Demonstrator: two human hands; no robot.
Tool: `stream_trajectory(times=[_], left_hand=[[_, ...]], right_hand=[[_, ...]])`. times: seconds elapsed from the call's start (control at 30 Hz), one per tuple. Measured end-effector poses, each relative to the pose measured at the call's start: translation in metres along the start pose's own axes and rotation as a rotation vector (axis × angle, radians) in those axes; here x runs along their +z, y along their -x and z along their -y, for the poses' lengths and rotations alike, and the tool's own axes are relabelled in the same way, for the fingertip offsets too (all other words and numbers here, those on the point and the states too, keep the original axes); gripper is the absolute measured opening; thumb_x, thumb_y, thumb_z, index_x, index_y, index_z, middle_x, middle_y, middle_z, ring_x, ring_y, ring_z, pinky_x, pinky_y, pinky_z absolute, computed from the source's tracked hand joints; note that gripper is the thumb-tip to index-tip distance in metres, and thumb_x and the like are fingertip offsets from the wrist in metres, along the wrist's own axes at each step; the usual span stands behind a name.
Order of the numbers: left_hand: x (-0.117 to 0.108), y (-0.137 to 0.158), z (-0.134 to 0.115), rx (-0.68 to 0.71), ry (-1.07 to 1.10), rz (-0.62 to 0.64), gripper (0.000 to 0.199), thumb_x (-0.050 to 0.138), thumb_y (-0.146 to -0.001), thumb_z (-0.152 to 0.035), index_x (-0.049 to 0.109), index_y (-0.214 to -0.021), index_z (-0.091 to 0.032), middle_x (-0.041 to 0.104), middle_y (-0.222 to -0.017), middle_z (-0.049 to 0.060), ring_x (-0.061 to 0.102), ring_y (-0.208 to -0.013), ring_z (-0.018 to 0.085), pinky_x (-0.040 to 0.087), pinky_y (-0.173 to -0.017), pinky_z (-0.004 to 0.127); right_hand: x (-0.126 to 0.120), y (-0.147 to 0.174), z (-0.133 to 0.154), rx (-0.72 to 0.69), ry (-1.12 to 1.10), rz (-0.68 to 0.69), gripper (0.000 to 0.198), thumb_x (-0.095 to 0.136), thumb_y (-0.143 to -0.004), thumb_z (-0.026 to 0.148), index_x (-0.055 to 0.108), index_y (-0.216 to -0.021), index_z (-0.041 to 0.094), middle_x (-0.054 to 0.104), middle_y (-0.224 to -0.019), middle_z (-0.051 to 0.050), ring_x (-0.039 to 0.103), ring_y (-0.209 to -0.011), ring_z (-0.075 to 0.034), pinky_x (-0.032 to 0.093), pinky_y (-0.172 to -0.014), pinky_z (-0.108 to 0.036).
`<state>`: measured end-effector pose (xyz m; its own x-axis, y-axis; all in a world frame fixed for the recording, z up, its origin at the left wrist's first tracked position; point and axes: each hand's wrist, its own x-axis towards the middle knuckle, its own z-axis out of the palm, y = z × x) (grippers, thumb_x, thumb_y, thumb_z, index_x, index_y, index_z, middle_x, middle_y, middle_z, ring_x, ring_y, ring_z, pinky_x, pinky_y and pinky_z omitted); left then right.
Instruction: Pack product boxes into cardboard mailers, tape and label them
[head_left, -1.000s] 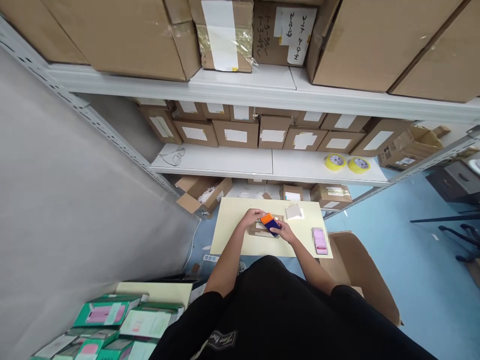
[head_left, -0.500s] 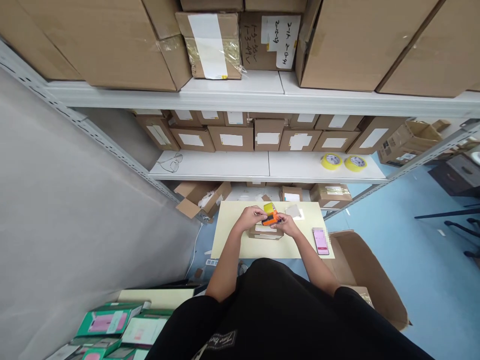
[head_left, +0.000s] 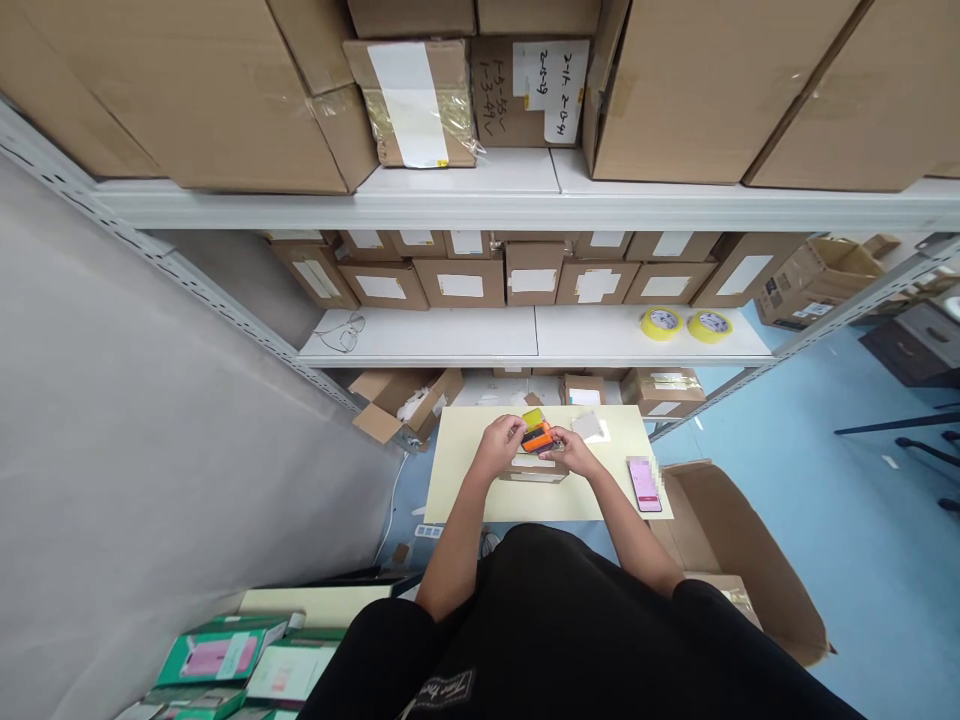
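Observation:
Above a small cardboard box (head_left: 534,472) on the pale yellow table, my right hand (head_left: 571,450) grips an orange and black tape dispenser (head_left: 537,437). A roll of yellow tape (head_left: 533,416) shows at the dispenser's far side. My left hand (head_left: 504,442) is pinched closed at the dispenser's left edge, by the tape; what is between the fingertips is too small to make out. White labels lie on the box's top and front side.
A phone (head_left: 644,484) lies at the table's (head_left: 457,480) right edge, and a white card (head_left: 591,426) near its back. Two tape rolls (head_left: 661,322) and glasses sit on the shelf (head_left: 420,330). Open cartons stand left (head_left: 386,405) and right (head_left: 739,550) of the table.
The dispenser has turned slightly in my right hand, showing more of its black part. My left hand's fingertips have shifted a little left and up, toward the tape.

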<state>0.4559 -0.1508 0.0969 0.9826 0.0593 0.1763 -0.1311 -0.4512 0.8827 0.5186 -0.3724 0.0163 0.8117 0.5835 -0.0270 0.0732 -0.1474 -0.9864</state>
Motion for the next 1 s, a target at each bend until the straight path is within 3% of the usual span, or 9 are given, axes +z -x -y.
stream_trajectory(times=[0.1, 0.27, 0.43, 0.57, 0.67, 0.83, 1.0], left_hand=[[0.005, 0.0, 0.012, -0.143, 0.195, -0.009, 0.02, 0.074, -0.089, -0.038, 0.074, -0.094, -0.019, 0.076, -0.091, 0.005, 0.07, -0.084, 0.019, 0.057, -0.08, 0.031], [0.008, -0.005, 0.03, -0.271, 0.376, 0.005, 0.045, 0.086, -0.075, -0.041, 0.078, -0.113, -0.017, 0.077, -0.085, 0.004, 0.072, -0.079, 0.019, 0.059, -0.08, 0.032], [0.009, -0.004, 0.032, -0.26, 0.273, 0.038, 0.019, 0.08, -0.079, -0.038, 0.083, -0.085, -0.02, 0.081, -0.092, 0.008, 0.075, -0.086, 0.023, 0.06, -0.081, 0.034], [0.014, -0.002, 0.029, -0.214, 0.13, -0.064, 0.013, 0.072, -0.084, -0.029, 0.08, -0.079, -0.021, 0.08, -0.087, 0.006, 0.073, -0.08, 0.021, 0.058, -0.08, 0.032], [0.015, 0.001, 0.034, -0.228, 0.101, -0.153, 0.014, 0.069, -0.084, -0.029, 0.079, -0.078, -0.021, 0.08, -0.086, 0.005, 0.073, -0.08, 0.02, 0.058, -0.08, 0.031], [-0.001, 0.008, 0.057, -0.343, 0.239, -0.21, 0.017, 0.073, -0.079, -0.036, 0.079, -0.079, -0.02, 0.081, -0.085, 0.006, 0.073, -0.081, 0.022, 0.058, -0.081, 0.033], [-0.033, 0.005, 0.097, -0.398, 0.236, -0.291, 0.021, 0.075, -0.075, -0.039, 0.08, -0.08, -0.019, 0.081, -0.086, 0.007, 0.071, -0.081, 0.022, 0.057, -0.078, 0.032]], right_hand=[[-0.003, 0.003, 0.003, -0.005, 0.015, 0.011, 0.05, 0.09, -0.07, 0.055, 0.074, -0.104, 0.022, 0.075, -0.107, -0.005, 0.069, -0.1, -0.027, 0.053, -0.097, -0.04], [-0.004, 0.01, 0.006, -0.004, 0.071, 0.036, 0.051, 0.087, -0.075, 0.054, 0.072, -0.112, 0.023, 0.075, -0.112, -0.006, 0.068, -0.103, -0.028, 0.053, -0.097, -0.041], [0.001, 0.018, 0.003, -0.034, 0.17, -0.013, 0.049, 0.079, -0.082, 0.056, 0.069, -0.114, 0.022, 0.072, -0.105, -0.006, 0.066, -0.095, -0.025, 0.052, -0.087, -0.037], [0.009, 0.016, -0.002, 0.037, 0.214, -0.117, 0.045, 0.069, -0.087, 0.066, 0.067, -0.097, 0.022, 0.067, -0.085, -0.002, 0.061, -0.08, -0.021, 0.049, -0.076, -0.032], [0.011, 0.012, 0.001, 0.061, 0.222, -0.12, 0.048, 0.07, -0.084, 0.07, 0.064, -0.087, 0.022, 0.063, -0.076, 0.001, 0.058, -0.073, -0.019, 0.045, -0.069, -0.03], [-0.012, 0.014, 0.012, 0.105, 0.32, -0.061, 0.054, 0.073, -0.08, 0.075, 0.064, -0.081, 0.022, 0.062, -0.072, 0.001, 0.057, -0.069, -0.019, 0.041, -0.064, -0.029], [-0.049, 0.03, -0.004, 0.252, 0.563, -0.078, 0.06, 0.065, -0.081, 0.082, 0.066, -0.077, 0.022, 0.065, -0.071, 0.0, 0.059, -0.068, -0.019, 0.038, -0.061, -0.028]])
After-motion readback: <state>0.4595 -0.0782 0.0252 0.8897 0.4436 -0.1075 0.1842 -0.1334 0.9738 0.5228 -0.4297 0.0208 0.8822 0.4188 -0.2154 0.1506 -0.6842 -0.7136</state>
